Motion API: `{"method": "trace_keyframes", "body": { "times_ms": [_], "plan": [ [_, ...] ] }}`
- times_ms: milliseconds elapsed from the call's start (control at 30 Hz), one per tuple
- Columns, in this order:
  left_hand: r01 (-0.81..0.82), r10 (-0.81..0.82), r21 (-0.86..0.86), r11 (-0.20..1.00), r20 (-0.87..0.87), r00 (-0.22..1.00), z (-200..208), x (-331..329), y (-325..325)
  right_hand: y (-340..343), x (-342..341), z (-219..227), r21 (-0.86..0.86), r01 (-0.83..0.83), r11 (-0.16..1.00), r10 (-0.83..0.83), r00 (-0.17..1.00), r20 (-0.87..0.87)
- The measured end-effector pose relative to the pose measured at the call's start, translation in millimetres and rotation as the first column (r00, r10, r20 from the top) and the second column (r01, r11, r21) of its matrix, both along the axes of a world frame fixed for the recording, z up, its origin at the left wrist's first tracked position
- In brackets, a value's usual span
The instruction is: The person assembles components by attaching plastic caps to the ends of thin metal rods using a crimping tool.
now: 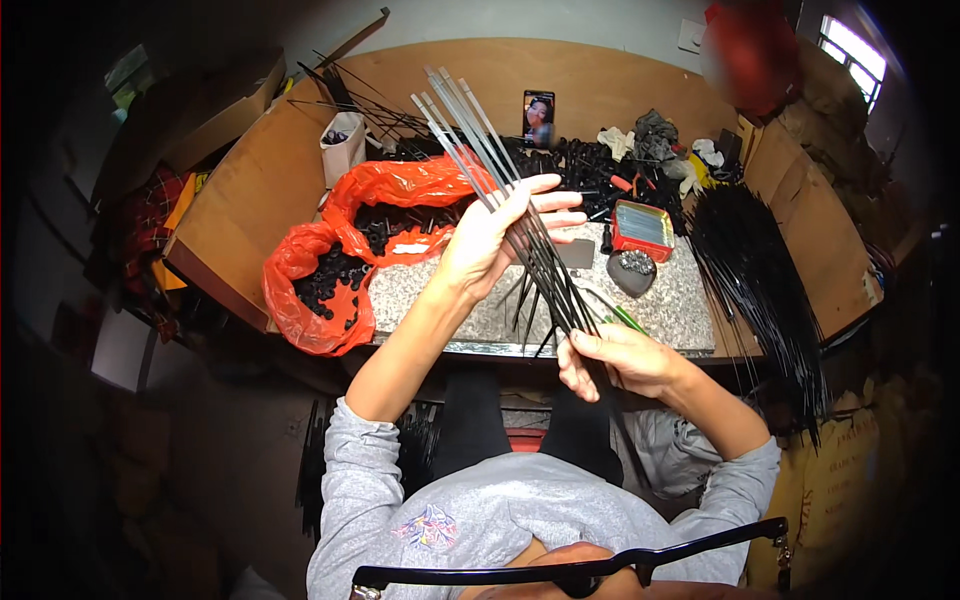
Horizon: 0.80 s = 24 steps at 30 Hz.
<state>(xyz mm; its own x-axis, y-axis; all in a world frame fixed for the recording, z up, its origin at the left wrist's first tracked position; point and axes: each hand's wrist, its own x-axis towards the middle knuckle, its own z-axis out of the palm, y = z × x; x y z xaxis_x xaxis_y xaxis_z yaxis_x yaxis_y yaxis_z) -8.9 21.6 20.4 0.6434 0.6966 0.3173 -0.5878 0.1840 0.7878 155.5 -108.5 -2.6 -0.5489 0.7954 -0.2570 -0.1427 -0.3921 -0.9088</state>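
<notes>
A bundle of long thin rods [548, 268], black below with pale silvery upper ends, slants across the middle in front of me. My left hand [485, 240] supports the bundle at mid-length, thumb across the rods and fingers stretched out behind them. Lower down, my right hand [622, 362] is closed round the black part, its fingers curled and partly hidden. Several black ends splay out between my hands, above the speckled stone slab [410, 305]. Below the right hand, one dark length reaches down toward my lap.
Red plastic bags [300, 325] with small black parts lie left. On the right are a red-rimmed tin [640, 228], a dark rounded lump with shiny bits [632, 272] and a large black rod bundle [750, 260]. A phone [538, 118] stands behind black parts. Wooden boards [600, 75] wall the table.
</notes>
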Motion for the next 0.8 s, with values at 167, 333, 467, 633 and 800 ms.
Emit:
{"method": "trace_keyframes", "body": {
  "times_ms": [167, 333, 467, 633, 800],
  "plan": [
    [0.383, -0.364, 0.101, 0.918, -0.161, 0.917, -11.1, 16.8, -13.1, 26.2, 1.6, 21.0, 0.039, 0.036, 0.999, -0.027, 0.978, -0.207],
    [0.153, -0.168, -0.095, 0.984, -0.174, 0.97, -6.7, 25.9, -13.8, 39.1, 0.2, 6.0, 0.055, -0.003, 0.998, 0.02, 0.951, -0.308],
    [0.249, -0.254, -0.058, 0.967, -0.117, 0.96, -9.4, 26.9, -10.2, 36.2, 0.0, 8.2, 0.017, -0.048, 0.999, 0.051, 0.949, -0.311],
    [0.419, -0.411, 0.038, 0.907, -0.128, 0.902, -6.0, 36.0, -20.9, 41.8, 10.1, 20.3, 0.06, -0.119, 0.991, 0.131, 0.953, -0.275],
    [0.55, -0.545, 0.105, 0.828, -0.077, 0.835, -15.7, 43.4, -9.6, 43.3, 13.3, 27.3, 0.095, -0.032, 0.995, 0.053, 0.972, -0.228]
  ]
}}
